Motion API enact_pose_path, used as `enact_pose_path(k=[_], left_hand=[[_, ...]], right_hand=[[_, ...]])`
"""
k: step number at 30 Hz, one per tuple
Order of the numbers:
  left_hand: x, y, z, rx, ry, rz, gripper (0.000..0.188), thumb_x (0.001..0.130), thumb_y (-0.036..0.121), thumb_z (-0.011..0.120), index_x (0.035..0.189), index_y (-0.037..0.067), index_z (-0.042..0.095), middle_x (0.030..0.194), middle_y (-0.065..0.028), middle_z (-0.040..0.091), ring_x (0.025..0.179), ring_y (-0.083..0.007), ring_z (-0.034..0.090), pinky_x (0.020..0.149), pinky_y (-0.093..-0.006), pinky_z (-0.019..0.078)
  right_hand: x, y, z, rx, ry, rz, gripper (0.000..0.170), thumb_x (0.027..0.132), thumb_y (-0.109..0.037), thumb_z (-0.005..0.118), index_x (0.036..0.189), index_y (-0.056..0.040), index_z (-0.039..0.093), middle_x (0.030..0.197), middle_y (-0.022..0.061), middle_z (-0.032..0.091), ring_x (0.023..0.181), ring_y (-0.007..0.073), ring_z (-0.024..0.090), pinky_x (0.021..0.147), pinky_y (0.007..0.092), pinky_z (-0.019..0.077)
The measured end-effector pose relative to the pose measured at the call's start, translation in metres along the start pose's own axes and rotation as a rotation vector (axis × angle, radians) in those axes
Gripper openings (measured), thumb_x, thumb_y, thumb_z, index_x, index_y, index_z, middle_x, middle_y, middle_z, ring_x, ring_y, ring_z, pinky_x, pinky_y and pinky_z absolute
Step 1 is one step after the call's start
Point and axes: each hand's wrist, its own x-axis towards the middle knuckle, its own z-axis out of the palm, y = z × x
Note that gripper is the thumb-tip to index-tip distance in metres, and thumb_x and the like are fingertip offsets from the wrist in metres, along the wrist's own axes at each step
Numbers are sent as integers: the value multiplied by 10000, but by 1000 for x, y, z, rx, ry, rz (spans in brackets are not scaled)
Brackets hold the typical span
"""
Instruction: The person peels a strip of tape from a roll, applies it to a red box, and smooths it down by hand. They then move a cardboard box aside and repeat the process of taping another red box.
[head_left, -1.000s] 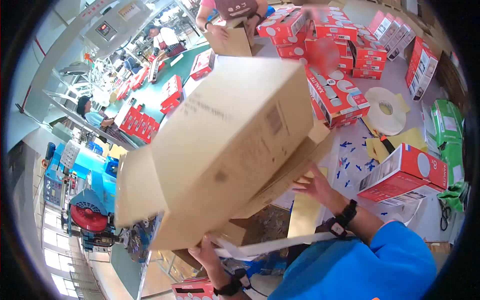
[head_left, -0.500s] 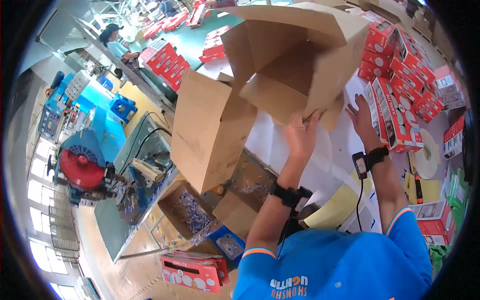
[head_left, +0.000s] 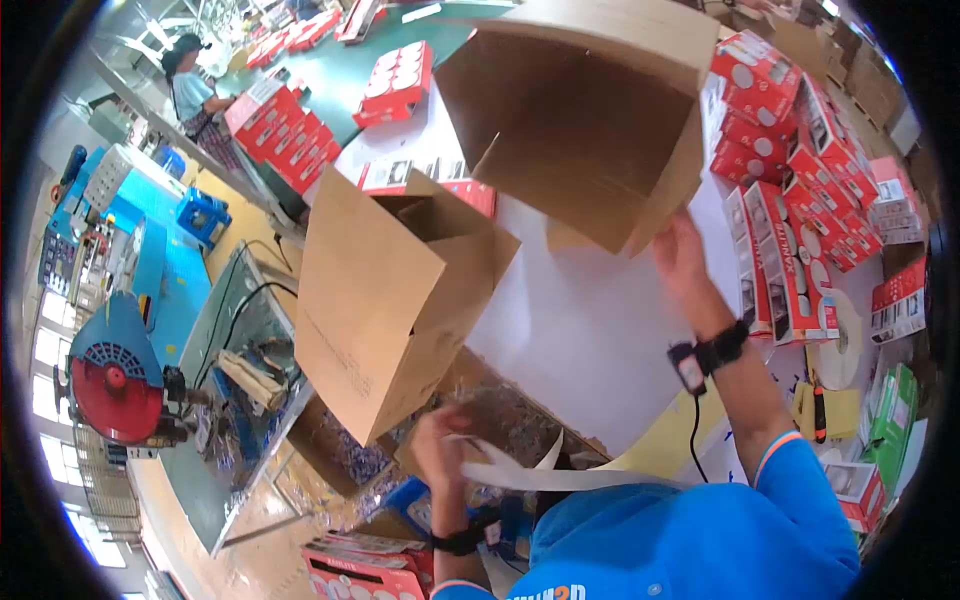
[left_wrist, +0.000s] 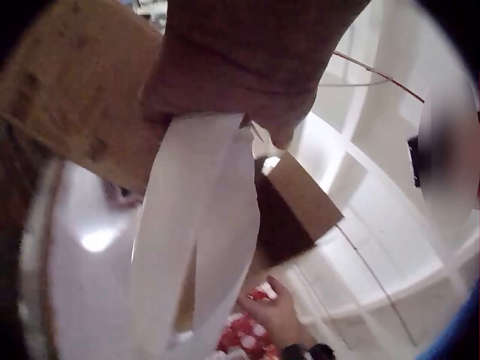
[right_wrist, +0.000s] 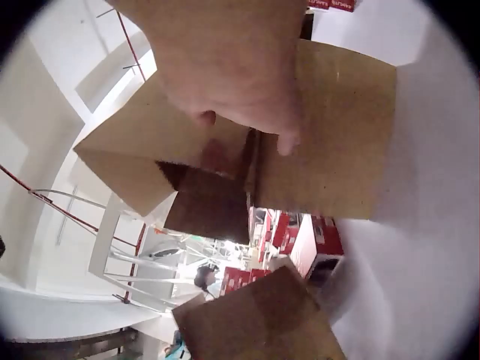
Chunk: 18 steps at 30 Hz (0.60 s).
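White and thin, a long strip (head_left: 545, 480) is held in our left hand (head_left: 438, 450), low in the frame. Our right hand (head_left: 680, 255) grips the open brown cardboard box (head_left: 590, 130), top middle. We see another brown cardboard box (head_left: 360, 300) left of centre, red-and-white cartons (head_left: 755, 85) upper right.

We have one carton (head_left: 590, 130) at top centre, another carton (head_left: 365, 280) lower and left of it, boxes (head_left: 830, 140) stacked at upper right on the table (head_left: 590, 330), a machine (head_left: 115, 385) far left.
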Motion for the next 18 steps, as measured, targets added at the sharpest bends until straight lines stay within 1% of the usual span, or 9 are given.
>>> enact_pose_path(k=[1, 4, 6, 7, 9, 11, 15, 17, 18], left_hand=[[-2, -48, -20, 428, 153, 244, 211, 854, 177, 517, 914, -5, 606, 828, -94, 622, 702, -184, 588, 614, -314, 473], [-7, -147, -66, -322, 421, -255, 339, 917, 326, 473, 977, 2, 553, 828, -96, 597, 759, -219, 595, 643, -335, 479], [0, -189, -83, -604, 424, -476, 461, 931, 426, 448, 1091, -1, 516, 907, -124, 608, 818, -239, 601, 673, -347, 486], [7, -182, -74, -691, 417, -419, 514, 925, 466, 431, 1138, 0, 484, 959, -137, 598, 853, -247, 597, 690, -349, 489], [21, -146, -59, -835, 396, -322, 627, 914, 545, 396, 1230, 4, 420, 1062, -164, 578, 924, -264, 590, 723, -353, 494], [34, -149, -67, -769, 409, -375, 680, 892, 595, 385, 1312, 60, 355, 1212, -165, 501, 1012, -280, 554, 782, -368, 490], [56, -155, -77, -780, 418, -351, 678, 888, 598, 390, 1339, 95, 332, 1247, -155, 459, 1088, -282, 492, 839, -397, 466], [67, -202, -87, -788, 318, -337, 655, 903, 570, 383, 1340, 84, 330, 1255, -147, 435, 1147, -278, 438, 897, -403, 432], [67, -216, -95, -643, 269, -300, 616, 918, 526, 385, 1336, 77, 331, 1264, -141, 434, 1138, -280, 449, 910, -407, 428]], right_hand=[[7, -6, -9, 51, 41, 3, 408, 826, -82, 573, 1199, -87, 406, 1081, 71, 489, 1002, 214, 529, 858, 336, 474], [-2, -4, -43, 113, 184, -4, 386, 815, -81, 574, 1175, -48, 436, 1044, 65, 528, 973, 194, 542, 872, 316, 469], [-67, 30, -43, -364, 190, 181, 427, 812, -122, 609, 1195, -32, 440, 1071, 81, 544, 996, 191, 542, 925, 322, 436], [-97, 40, 3, -802, 139, 372, 467, 809, -146, 635, 1214, -27, 435, 1086, 94, 548, 1025, 192, 540, 957, 327, 413], [-114, 59, 81, -955, -349, 40, 650, 754, -155, 709, 1293, -10, 377, 1201, 128, 525, 1116, 204, 508, 995, 350, 371], [-84, 73, 144, -898, -459, -151, 809, 682, -127, 762, 1344, -4, 315, 1278, 143, 491, 1169, 222, 484, 1007, 356, 357], [-30, 112, 192, -1041, -863, 77, 719, 619, -187, 784, 1259, -57, 484, 1252, 133, 517, 1191, 244, 463, 1005, 357, 348], [-37, 121, 214, -1413, -1019, -178, 595, 596, -220, 771, 1157, -142, 589, 1112, 106, 582, 1063, 278, 537, 905, 369, 409], [-41, 132, 217, -1365, -1042, -253, 522, 596, -219, 760, 1091, -157, 609, 1033, 87, 585, 1013, 295, 545, 861, 401, 413]])
